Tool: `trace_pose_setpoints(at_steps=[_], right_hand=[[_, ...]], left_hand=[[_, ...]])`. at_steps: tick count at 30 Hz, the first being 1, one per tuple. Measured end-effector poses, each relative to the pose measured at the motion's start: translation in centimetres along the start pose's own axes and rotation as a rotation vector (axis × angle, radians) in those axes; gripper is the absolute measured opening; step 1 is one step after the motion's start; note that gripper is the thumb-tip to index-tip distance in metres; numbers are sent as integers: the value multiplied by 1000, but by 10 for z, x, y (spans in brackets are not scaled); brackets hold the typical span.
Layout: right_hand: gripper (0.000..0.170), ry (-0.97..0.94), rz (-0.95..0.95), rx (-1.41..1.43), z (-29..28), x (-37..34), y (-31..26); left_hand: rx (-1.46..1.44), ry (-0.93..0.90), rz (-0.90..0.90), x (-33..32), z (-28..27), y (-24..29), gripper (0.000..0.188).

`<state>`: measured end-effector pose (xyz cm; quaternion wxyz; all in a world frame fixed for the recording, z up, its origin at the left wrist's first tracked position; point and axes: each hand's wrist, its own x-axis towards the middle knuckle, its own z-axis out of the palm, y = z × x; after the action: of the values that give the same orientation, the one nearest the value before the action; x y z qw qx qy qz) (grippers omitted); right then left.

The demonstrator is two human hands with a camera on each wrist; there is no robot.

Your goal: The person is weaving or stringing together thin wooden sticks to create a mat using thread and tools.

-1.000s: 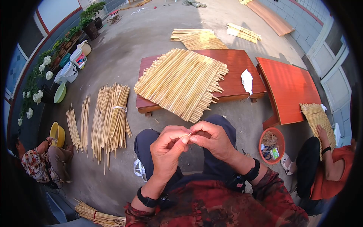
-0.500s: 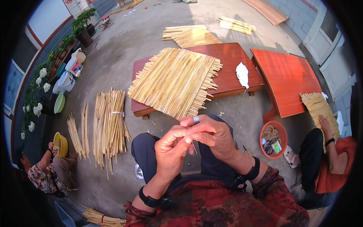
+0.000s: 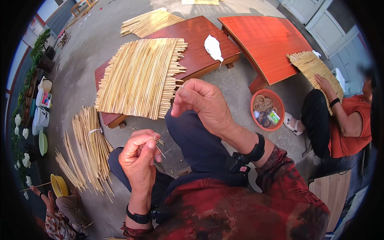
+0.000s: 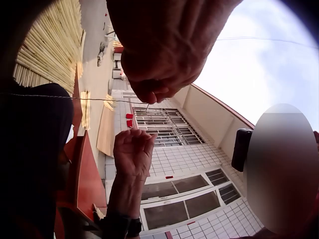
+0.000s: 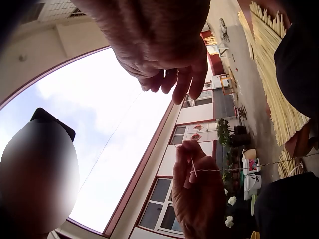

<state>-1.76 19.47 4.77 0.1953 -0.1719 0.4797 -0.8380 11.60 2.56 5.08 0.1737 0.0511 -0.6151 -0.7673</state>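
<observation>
— Please begin at the left side. What is there, and what does your left hand do?

— On the floor lies my bundle of sticks (image 3: 88,148), tied with a white band. Next comes my left hand (image 3: 138,162), above my dark trousers (image 3: 192,138). Its thumb and forefinger pinch a thin needle (image 5: 194,166), and a twisted thread (image 5: 279,162) runs from there. Whether it passes through the eye, I cannot tell; this is too small.

— And where is the mat?

— The mat (image 3: 138,76) covers the left part of the dark red table (image 3: 192,32), by its near left corner. The uneven stick ends point to the table's right side.

— How should one do this step well?

— I judge it is the threading of the needle. I should pinch firmly close to the eye, have the thread end smooth, and pull it gently, so it does not slip out.

— And your right hand?

— My right hand (image 3: 204,106) is well apart from the left and farther from my body. The wrist is bent, the fingers are curled, the thumb is near the forefinger. Whether they hold something, I cannot tell. Farther right, a white cloth (image 3: 213,47) lies at the table's front edge.
</observation>
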Motion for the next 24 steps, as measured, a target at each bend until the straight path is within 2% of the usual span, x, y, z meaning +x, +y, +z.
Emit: trace_pose_setpoints(at_steps=[2, 4, 6, 8, 11, 13, 14, 16, 17, 19, 21, 23, 24], right_hand=[[28, 195, 10, -246, -67, 0, 7], [19, 419, 193, -454, -144, -18, 36], [10, 561, 337, -705, -222, -61, 89], [7, 689, 592, -865, -255, -105, 133], [8, 667, 553, -785, -252, -145, 185], [10, 576, 512, -1091, -255, -155, 207], [10, 581, 514, -1083, -264, -158, 216], [13, 702, 455, -1431, -285, -173, 232], [13, 700, 465, -1421, -295, -178, 237], [16, 762, 408, -1656, -311, -182, 241], [17, 583, 518, -1817, -318, -186, 239], [21, 472, 597, -1858, -325, -185, 242], [23, 413, 560, -1896, -330, -185, 245]], left_hand=[[-1, 26, -39, -2, -11, -7, 6], [27, 51, -66, -1, -19, -11, 5], [51, 81, -114, 1, -24, -15, 7], [79, 84, -136, 5, -24, -19, 8], [114, 74, -170, 14, -19, -26, 9], [124, 80, -170, 22, -11, -31, 9], [141, 87, -173, 26, -7, -33, 9], [163, 87, -184, 31, -1, -36, 9], [176, 93, -191, 33, 2, -38, 9], [183, 99, -210, 38, 6, -42, 9], [204, 127, -210, 43, 10, -43, 9], [160, 151, -241, 48, 18, -42, 9], [172, 168, -234, 50, 22, -40, 8]])
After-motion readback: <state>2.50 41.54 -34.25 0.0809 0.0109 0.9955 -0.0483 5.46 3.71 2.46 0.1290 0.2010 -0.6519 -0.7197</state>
